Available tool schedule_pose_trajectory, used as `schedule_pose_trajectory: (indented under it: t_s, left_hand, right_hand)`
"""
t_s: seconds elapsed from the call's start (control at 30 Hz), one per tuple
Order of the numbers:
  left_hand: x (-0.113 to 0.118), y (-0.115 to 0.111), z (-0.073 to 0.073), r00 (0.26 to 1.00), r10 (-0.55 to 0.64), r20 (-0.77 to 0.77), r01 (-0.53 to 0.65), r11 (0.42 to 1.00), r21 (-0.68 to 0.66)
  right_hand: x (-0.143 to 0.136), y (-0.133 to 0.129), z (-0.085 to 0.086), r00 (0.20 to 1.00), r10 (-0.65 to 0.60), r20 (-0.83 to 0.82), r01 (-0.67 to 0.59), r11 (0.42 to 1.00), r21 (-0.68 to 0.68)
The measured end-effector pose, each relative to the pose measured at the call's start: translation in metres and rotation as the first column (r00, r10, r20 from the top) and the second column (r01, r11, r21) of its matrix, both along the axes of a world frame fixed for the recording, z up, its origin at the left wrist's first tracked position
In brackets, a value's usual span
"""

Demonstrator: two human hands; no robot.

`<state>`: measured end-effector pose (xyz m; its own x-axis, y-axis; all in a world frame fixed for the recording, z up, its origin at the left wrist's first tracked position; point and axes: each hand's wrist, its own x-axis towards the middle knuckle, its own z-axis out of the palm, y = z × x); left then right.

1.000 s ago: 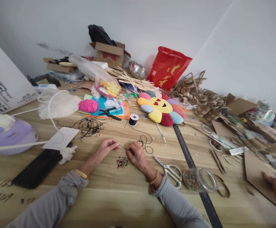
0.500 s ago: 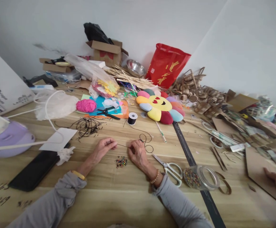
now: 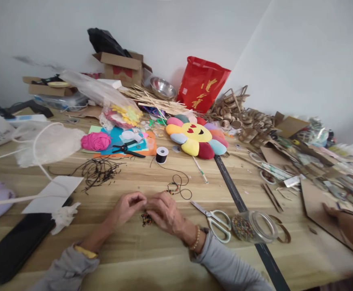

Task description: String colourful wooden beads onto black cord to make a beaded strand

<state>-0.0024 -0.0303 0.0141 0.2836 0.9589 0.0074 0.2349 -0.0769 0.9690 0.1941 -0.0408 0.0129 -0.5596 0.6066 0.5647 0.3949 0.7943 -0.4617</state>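
Note:
Over the table, my left hand (image 3: 129,208) is closed in a pinch on the thin end of a black cord (image 3: 180,178), barely visible at the fingertips. My right hand (image 3: 167,214) meets it there, fingers curled and pressed together; what they hold is hidden. A small pile of coloured beads (image 3: 146,219) lies under the fingertips, partly covered by my right hand. Beyond the hands, a row of strung beads (image 3: 172,188) rests on the looping cord, which runs back to a spool (image 3: 161,155). To the right lie white-handled scissors (image 3: 217,220) and a jar of beads (image 3: 249,227) on its side.
A tangle of black cord (image 3: 100,171), pink yarn (image 3: 96,141) and pliers (image 3: 127,149) lie at left. A flower cushion (image 3: 196,137) sits behind the spool. Another person's hand (image 3: 330,211) touches cardboard (image 3: 312,214) at right. A black case (image 3: 15,246) lies front left.
My hands have come together; my right hand has moved toward the left fingertips, over the bead pile. The strung beads now show behind it. The view has shifted to the right.

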Motion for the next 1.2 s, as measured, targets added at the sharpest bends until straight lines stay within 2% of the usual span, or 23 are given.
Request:
schedule_pose_trajectory:
  t_s: [0.2,0.4,0.47,0.57,0.63,0.73,0.83,0.93,1.1,1.2]
  left_hand:
    - [0.001,-0.005,0.010,0.995,-0.095,-0.029,0.096,0.995,0.015]
    - [-0.001,-0.004,0.013,0.981,-0.188,-0.044,0.188,0.982,-0.007]
    - [-0.001,-0.003,0.013,0.985,-0.169,-0.018,0.169,0.986,-0.003]
    - [-0.001,-0.002,0.015,0.990,-0.125,0.072,0.127,0.991,-0.029]
    - [-0.002,-0.002,0.016,0.989,-0.085,0.122,0.094,0.993,-0.070]
    - [-0.003,0.000,0.017,0.983,-0.032,0.180,0.051,0.993,-0.103]
    - [-0.003,0.003,0.016,0.970,-0.008,0.241,0.038,0.992,-0.119]
    - [-0.002,0.007,0.016,0.959,0.006,0.283,0.032,0.991,-0.127]
    - [-0.005,0.012,0.018,0.926,0.081,0.368,-0.026,0.988,-0.153]
    - [-0.009,0.016,0.022,0.899,0.157,0.410,-0.088,0.979,-0.182]
  right_hand:
    - [-0.003,-0.006,-0.005,0.996,0.016,-0.089,-0.023,0.997,-0.075]
    - [-0.003,-0.014,0.000,0.998,0.022,-0.056,-0.024,0.999,-0.031]
    - [0.004,-0.013,0.004,0.998,-0.012,-0.059,0.011,1.000,-0.024]
    - [0.020,-0.003,0.011,0.983,-0.175,-0.054,0.168,0.980,-0.111]
    - [0.034,0.005,0.015,0.959,-0.284,0.014,0.281,0.939,-0.196]
    - [0.054,0.016,0.019,0.925,-0.312,0.218,0.359,0.906,-0.225]
    - [0.064,0.018,0.020,0.878,-0.258,0.403,0.349,0.921,-0.172]
    - [0.062,0.018,0.016,0.835,-0.242,0.495,0.337,0.935,-0.111]
    - [0.056,0.021,0.006,0.813,-0.264,0.519,0.336,0.941,-0.048]
    - [0.060,0.025,0.008,0.849,-0.247,0.467,0.322,0.942,-0.088]
